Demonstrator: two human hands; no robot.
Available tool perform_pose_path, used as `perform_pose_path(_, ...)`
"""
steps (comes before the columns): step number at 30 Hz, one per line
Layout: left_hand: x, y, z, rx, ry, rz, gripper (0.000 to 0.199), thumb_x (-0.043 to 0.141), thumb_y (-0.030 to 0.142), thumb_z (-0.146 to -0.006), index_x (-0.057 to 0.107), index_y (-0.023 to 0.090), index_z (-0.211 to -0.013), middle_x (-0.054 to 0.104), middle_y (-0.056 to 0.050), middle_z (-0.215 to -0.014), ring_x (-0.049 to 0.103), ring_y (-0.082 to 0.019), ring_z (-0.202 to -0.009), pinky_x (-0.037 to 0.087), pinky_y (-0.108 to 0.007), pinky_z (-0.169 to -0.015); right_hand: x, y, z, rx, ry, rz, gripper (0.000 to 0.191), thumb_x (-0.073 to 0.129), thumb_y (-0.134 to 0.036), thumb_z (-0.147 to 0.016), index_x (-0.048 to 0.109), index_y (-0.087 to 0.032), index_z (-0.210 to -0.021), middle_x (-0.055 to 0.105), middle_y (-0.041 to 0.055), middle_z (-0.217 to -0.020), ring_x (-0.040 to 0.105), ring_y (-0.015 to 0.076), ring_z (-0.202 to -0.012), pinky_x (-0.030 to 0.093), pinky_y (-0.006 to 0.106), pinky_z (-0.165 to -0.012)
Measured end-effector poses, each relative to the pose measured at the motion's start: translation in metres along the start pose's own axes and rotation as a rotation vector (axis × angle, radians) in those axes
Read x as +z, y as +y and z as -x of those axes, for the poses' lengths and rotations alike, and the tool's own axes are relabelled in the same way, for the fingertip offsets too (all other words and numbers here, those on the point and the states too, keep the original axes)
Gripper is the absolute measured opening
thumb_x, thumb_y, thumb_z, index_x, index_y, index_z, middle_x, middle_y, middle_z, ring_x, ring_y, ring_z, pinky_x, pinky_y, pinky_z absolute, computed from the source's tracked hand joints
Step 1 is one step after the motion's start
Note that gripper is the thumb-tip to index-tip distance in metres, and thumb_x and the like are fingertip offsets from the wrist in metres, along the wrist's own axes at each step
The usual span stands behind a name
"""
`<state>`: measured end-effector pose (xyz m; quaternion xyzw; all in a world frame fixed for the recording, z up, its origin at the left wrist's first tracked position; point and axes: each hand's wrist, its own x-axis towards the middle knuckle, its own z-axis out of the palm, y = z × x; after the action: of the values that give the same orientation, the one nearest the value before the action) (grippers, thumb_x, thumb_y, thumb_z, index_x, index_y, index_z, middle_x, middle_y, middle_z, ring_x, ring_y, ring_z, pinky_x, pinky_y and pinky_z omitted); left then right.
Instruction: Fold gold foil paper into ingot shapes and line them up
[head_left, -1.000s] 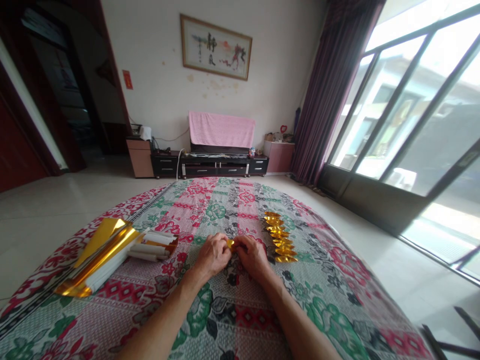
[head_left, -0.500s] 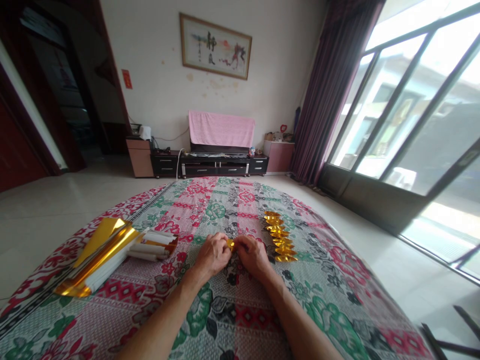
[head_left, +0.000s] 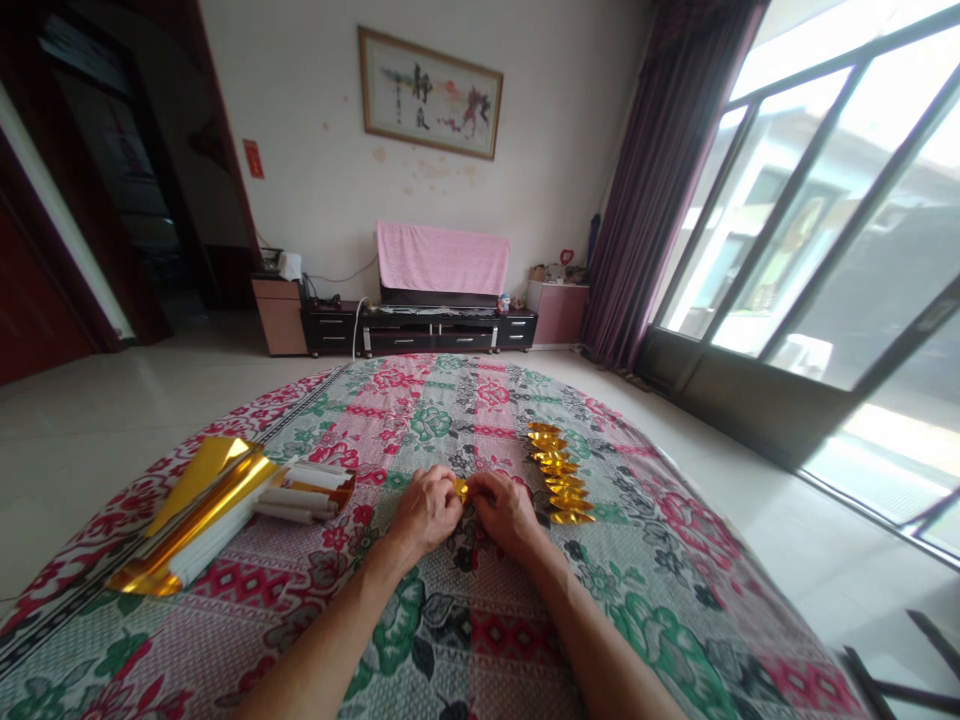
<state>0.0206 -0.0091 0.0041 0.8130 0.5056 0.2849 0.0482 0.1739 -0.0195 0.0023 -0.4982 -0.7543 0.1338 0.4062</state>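
Both my left hand [head_left: 430, 508] and my right hand [head_left: 504, 508] are closed on a small piece of gold foil [head_left: 462, 489] between them, over the middle of the patterned cloth [head_left: 431, 420]. Most of the foil is hidden by my fingers. Just right of my right hand, several folded gold foil pieces [head_left: 570, 504] lie in a column, pointed at both ends. At the left lie large gold sheets [head_left: 217, 510], partly curled, and beside them some white paper rolls [head_left: 296, 502].
Beyond the cloth-covered round table stands a low black cabinet [head_left: 427, 335] with a pink towel [head_left: 442, 257] above it. Dark bars of a stool or chair [head_left: 911, 690] show at the lower right.
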Motion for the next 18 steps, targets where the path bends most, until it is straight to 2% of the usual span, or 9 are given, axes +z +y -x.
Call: perform_pose_path(18, 0.0041, -0.004, 0.0019, 0.008, 0.044, 0.036, 0.016, 0.049, 0.01, -0.073, 0.062, 0.017, -0.066, 0.062, -0.005, -0.089, 0.054, -0.017, -0.081, 0.043, -0.031, -0.08, 0.0008, -0.0026, -0.0024, 0.038, 0.014, 0.051, 0.016, 0.05, -0.015, -0.075, 0.066, -0.021, -0.078, 0.067, -0.0006, -0.074, 0.058, 0.0121, -0.066, 0.039, 0.02, -0.061)
